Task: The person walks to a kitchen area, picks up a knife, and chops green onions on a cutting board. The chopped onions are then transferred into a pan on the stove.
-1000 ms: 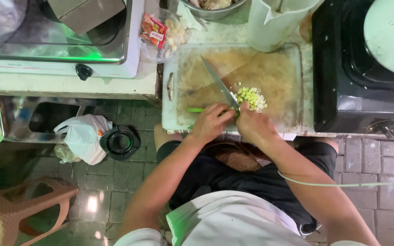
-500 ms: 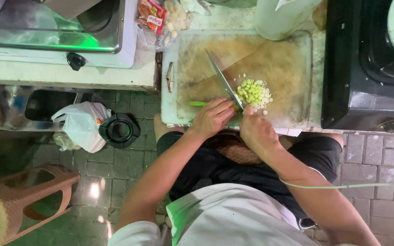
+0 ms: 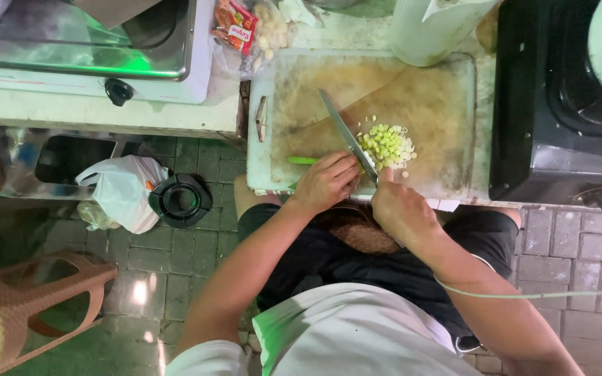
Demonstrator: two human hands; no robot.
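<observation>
- A green stalk (image 3: 302,160), likely a spring onion, lies flat on a worn, stained cutting board (image 3: 447,104), its free end pointing toward the board's left edge and its cut end hidden under the fingers that pin it.
- The left hand (image 3: 325,182) is curled over the stalk, fingertips pressed down on it just beside the blade.
- The right hand (image 3: 398,209) is wrapped tight around the handle of a long kitchen knife (image 3: 346,136); the blade slants up and to the left across the board, with its heel near the stalk.
- Just right of the blade sits a small heap of pale green chopped pieces (image 3: 384,143), with a few stray bits scattered about it.
- Judging by the heap and the short length of stalk showing, much of the chopping appears done, with only the remaining piece left to slice; how much is hidden under the hand cannot be told.
- Beyond the board, a white container (image 3: 433,28) stands at its far edge and a red snack packet (image 3: 235,24) lies near its far left corner.
- A black stove (image 3: 552,118) flanks the board on the right; a steel-topped gas stove (image 3: 92,49) with a black knob sits on the left.
- On the tiled floor below, a white plastic bag (image 3: 123,191) rests against a round black object (image 3: 179,200), and a brown plastic stool (image 3: 36,306) stands nearer the camera.
</observation>
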